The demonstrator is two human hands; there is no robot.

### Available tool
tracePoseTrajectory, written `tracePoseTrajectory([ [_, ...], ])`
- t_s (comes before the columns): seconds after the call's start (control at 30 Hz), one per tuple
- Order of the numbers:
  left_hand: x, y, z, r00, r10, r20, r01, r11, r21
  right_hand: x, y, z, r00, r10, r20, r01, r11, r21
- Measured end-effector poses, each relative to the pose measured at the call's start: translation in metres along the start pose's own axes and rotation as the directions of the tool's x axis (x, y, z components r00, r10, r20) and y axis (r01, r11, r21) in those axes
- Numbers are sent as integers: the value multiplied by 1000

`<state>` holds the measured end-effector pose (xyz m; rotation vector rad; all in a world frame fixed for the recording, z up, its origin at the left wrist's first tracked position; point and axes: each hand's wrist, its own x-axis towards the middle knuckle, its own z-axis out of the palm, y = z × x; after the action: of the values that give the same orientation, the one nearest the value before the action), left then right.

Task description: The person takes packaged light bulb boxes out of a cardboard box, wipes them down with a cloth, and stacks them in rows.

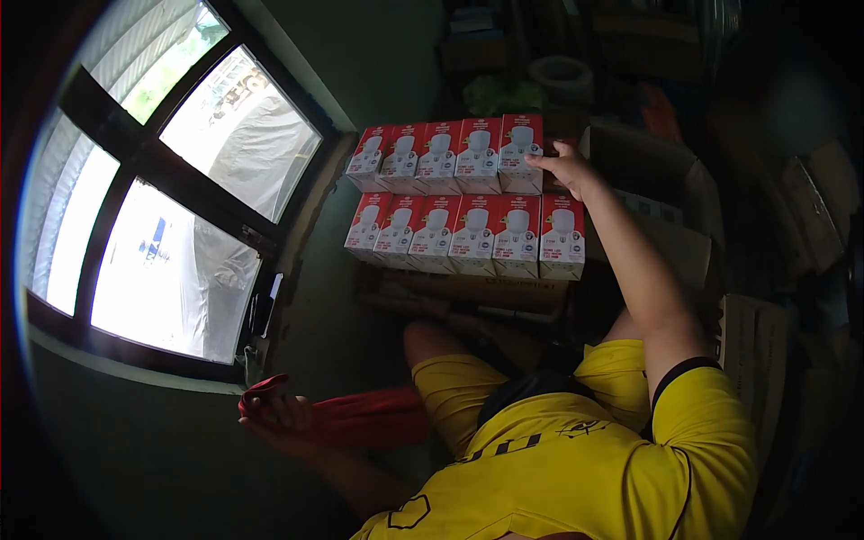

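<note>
Red and white light bulb boxes stand in two rows, each printed with a white bulb. At the right end of the back row is one light bulb box [521, 148], with the thumb of my right hand [567, 171] on its front edge. The other fingers of that hand curl at the box's right side and are partly hidden. Directly below, the front row ends at the right in another light bulb box [562, 236]. My left hand [283, 412], low at the left, is closed around a red cloth [369, 417] that trails toward my leg.
A bright window [180, 198] with a dark frame fills the left side. Under the rows lies a brown carton [504, 290]. To the right stands an open cardboard box [688, 229], with more cardboard [814, 211] beyond. A roll of tape [560, 76] is at the back.
</note>
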<state>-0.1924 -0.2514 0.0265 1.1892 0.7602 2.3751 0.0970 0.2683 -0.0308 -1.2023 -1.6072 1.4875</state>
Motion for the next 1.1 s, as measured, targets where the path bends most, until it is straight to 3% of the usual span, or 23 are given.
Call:
tracePoseTrajectory([
  [0.13,6,-11,6,998,1,-61,-1,1000,-8,42,34,-7,998,-52,24,54,992,-110],
  [0.2,10,-12,22,984,3,-177,-2,1000,6,38,30,-10,998,-42,52,45,997,-67],
  [0.27,14,-11,24,988,7,-155,-6,1000,1,31,25,-10,998,-34,48,35,999,-17],
  [0.37,16,-10,22,992,-2,-123,2,1000,-3,39,40,-2,986,-102,-130,94,993,-66],
  [0.47,16,-10,21,989,5,-151,-3,1000,15,33,28,-20,960,-278,-21,277,960,-31],
  [0.5,16,-8,21,986,11,-169,-7,1000,25,44,36,-20,898,-348,-268,336,937,-92],
  [0.53,16,-7,20,988,28,-153,-20,998,55,52,41,-32,875,-402,-270,370,915,-163],
  [0.6,17,-2,17,990,65,-122,-51,993,110,60,51,-52,831,-448,-330,250,830,-498],
  [0.7,16,5,11,989,67,-132,-53,993,109,71,76,-59,923,-222,-314,127,947,-296],
  [0.8,14,9,6,982,76,-170,-60,993,99,69,94,-67,968,-241,-64,220,946,-237],
  [1.0,13,11,7,964,81,-252,-56,993,108,54,80,-69,975,-216,-61,198,955,-219],
  [1.1,13,7,-1,993,40,-108,-25,990,137,56,87,-69,957,-280,-76,253,933,-257],
])
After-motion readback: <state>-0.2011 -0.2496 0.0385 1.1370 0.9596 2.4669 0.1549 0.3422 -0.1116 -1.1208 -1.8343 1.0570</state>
